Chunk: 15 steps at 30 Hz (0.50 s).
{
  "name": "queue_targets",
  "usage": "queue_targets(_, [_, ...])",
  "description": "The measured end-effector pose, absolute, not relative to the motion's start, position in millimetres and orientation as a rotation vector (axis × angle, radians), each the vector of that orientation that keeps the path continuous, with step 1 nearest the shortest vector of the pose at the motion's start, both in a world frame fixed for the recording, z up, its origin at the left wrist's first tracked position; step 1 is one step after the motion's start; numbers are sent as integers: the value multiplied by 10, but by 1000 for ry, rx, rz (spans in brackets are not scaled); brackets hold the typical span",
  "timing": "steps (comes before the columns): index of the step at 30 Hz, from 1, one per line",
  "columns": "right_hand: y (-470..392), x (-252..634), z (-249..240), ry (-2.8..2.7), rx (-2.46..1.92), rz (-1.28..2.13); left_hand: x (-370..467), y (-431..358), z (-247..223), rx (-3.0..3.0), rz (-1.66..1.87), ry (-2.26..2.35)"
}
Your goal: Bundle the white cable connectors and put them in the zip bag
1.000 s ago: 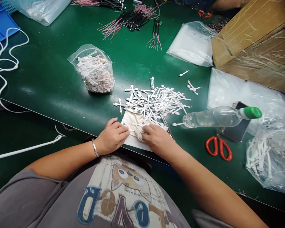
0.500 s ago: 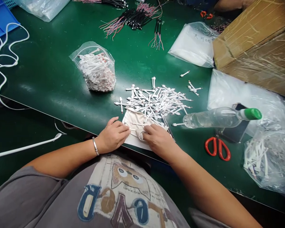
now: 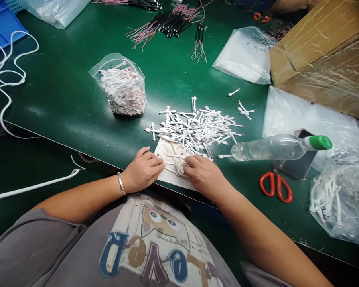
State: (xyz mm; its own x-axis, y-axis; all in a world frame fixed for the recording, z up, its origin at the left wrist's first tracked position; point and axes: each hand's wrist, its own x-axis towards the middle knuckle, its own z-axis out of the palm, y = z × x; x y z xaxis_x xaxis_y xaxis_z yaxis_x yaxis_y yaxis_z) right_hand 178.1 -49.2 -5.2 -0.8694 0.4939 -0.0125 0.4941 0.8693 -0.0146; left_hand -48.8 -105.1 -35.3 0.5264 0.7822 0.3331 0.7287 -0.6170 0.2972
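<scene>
A cream cloth lies over a white sheet at the table's near edge. My right hand pinches a folded part of the cloth with its fingers closed. At the cloth's left side my left hand rests with its fingers together; their tips are against a thin white piece on the cloth, and whether they grip it is hard to tell. Some white connector leads lie on the cloth. Just beyond it spreads a loose pile of white connector leads on the green table.
Right of the pile lie a clear bottle with a green cap, a dark phone, red-handled scissors and a bag of leads. A filled bag stands behind left. A cardboard box is far right.
My right hand has shifted slightly to the right, with the folded cloth part in its fingers. My left hand stays at the cloth's left side.
</scene>
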Motion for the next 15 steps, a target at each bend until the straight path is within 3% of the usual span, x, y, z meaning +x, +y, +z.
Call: queue_targets(15, [-547, 1810, -56, 3042, 722, 78, -482, -1053, -339, 2627, 676, 1325])
